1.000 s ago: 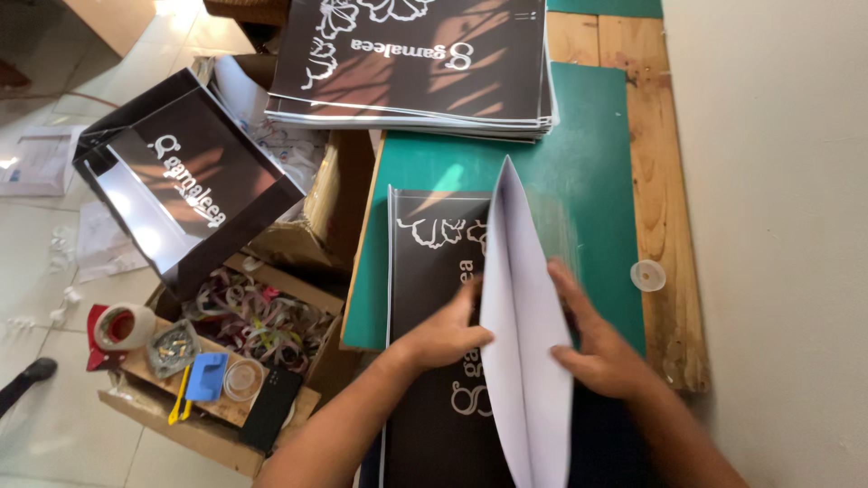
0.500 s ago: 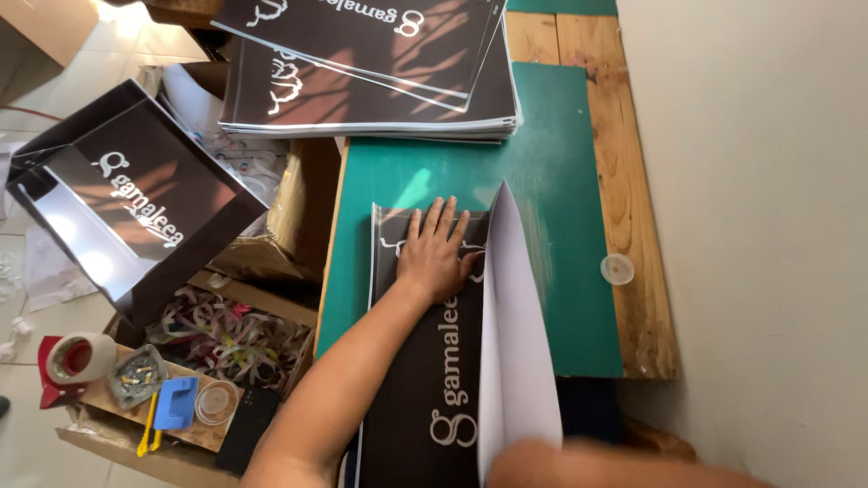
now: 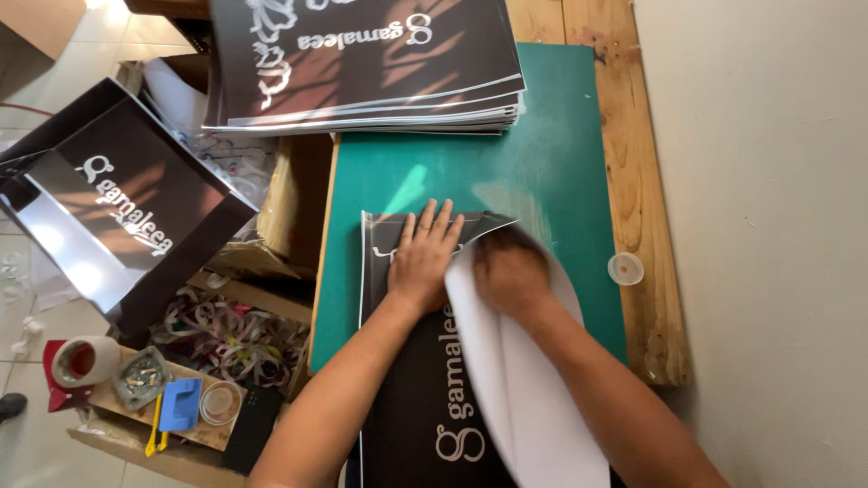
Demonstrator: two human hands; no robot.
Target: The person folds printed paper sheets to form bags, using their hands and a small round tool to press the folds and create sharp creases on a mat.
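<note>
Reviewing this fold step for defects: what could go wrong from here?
1. The right hand is blurred, moving fast over the white flap; the crease may land crooked.
2. The left hand pins only the top of the black printed sheet; the lower part could slide on the green mat.
3. The small clear cap sits close by and might get knocked off.

Two bare hands, the left hand (image 3: pixel 423 262) and the right hand (image 3: pixel 508 271), on one black glossy printed sheet (image 3: pixel 407 398) with a white underside; one far stack of like black sheets (image 3: pixel 362 63), too many to count; one green cutting mat (image 3: pixel 542 172); one assembled black paper bag (image 3: pixel 117 226) at left; one tape roll on a red dispenser (image 3: pixel 80 361); one blue plastic tool (image 3: pixel 179 404); one small clear round lid (image 3: pixel 626 268) at right.
</note>
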